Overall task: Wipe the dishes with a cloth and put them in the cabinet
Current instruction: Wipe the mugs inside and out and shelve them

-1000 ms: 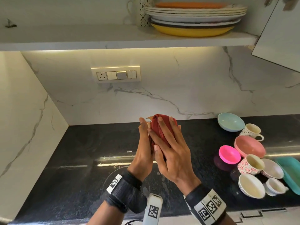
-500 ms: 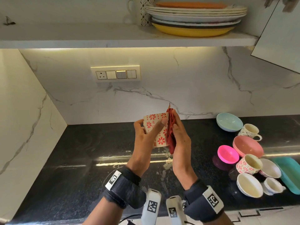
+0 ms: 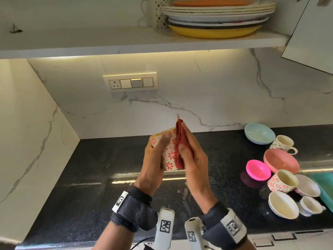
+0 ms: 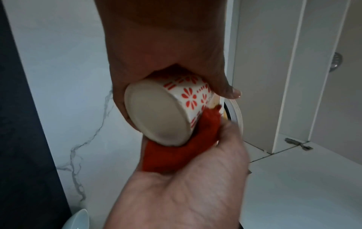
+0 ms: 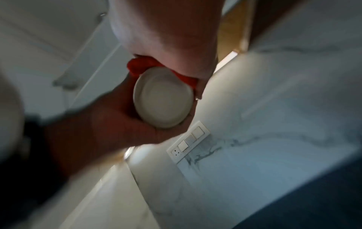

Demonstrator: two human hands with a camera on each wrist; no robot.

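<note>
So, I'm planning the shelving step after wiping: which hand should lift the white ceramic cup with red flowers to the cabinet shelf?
Left. The left hand grips the white ceramic cup with red flowers; the right hand is busy holding the dark red cloth against the cup's side.

Warm under-shelf light (image 3: 162, 52) glares on the countertop (image 3: 90, 195); right wrist view is motion-blurred.

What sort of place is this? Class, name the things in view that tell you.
Most likely a home kitchen: a dark stone counter with a pink bowl on it, stacked plates on the cabinet shelf above, and a red cloth held against a floral cup.
</note>
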